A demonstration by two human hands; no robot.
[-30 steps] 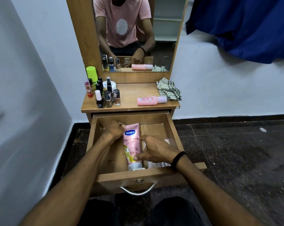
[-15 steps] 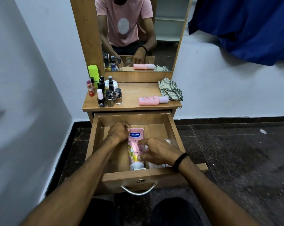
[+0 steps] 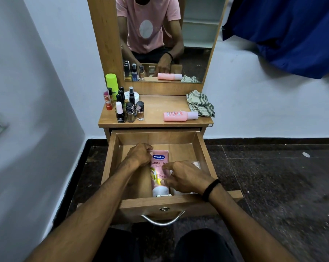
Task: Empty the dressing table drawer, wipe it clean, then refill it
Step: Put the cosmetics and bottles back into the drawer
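Left hand is curled round the crimped end of the Vaseline tube; right hand is pinched onto its lower half. Tilted up a second ago, the tube has been laid flat in the drawer. Refilling is judged begun; bottles remain on the tabletop.

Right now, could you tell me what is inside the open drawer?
In the drawer, a pink Vaseline tube lies lengthwise, cap toward the front; the left hand holds its far end. The right hand covers most of a pale item beside it, which I cannot identify.
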